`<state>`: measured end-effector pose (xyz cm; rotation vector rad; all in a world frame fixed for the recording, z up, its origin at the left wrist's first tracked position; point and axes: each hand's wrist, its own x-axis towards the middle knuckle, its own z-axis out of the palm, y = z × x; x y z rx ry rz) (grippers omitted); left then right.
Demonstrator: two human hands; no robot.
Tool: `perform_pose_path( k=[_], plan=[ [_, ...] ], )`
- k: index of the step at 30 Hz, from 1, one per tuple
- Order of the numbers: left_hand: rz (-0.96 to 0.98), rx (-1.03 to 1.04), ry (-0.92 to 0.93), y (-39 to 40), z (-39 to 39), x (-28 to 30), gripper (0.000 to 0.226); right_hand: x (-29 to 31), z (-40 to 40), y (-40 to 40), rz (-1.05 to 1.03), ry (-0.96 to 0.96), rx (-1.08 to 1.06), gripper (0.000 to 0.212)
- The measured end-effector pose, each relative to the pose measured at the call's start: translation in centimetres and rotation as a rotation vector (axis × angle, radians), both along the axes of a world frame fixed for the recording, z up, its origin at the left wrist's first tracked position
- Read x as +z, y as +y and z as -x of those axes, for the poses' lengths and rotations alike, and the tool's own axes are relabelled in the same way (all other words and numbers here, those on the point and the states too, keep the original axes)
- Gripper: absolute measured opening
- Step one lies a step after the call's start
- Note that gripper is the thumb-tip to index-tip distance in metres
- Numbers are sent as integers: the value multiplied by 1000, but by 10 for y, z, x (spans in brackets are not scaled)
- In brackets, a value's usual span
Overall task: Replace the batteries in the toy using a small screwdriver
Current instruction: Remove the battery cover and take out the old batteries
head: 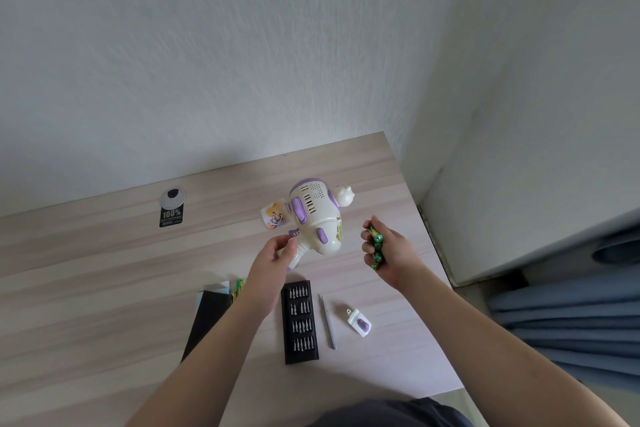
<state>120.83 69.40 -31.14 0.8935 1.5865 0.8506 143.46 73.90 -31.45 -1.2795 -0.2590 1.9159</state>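
Our right hand [384,250] has its fingers closed around several green batteries [376,246], their labels unreadable. Our left hand [277,253] grips the handle of the white-and-purple toy [315,218] at frame centre, hiding that handle. Lower down lie the screwdriver [328,322], bit case [300,321] and battery cover [360,322]. At left on the surface [104,288], a black tag [171,217] reads "100%".
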Motion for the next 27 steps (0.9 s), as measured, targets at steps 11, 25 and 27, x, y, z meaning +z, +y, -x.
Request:
perform_pose_path(
  k=[11,25,27],
  plan=[
    [35,20,-82,6,4,-4,23,3,12,2,-26,-177,197,21],
    [44,-14,-56,30,12,-27,16,-14,28,18,-143,-480,506,36],
    [59,-28,-26,36,13,-31,17,-21,28,20,-123,-500,508,33]
  ],
)
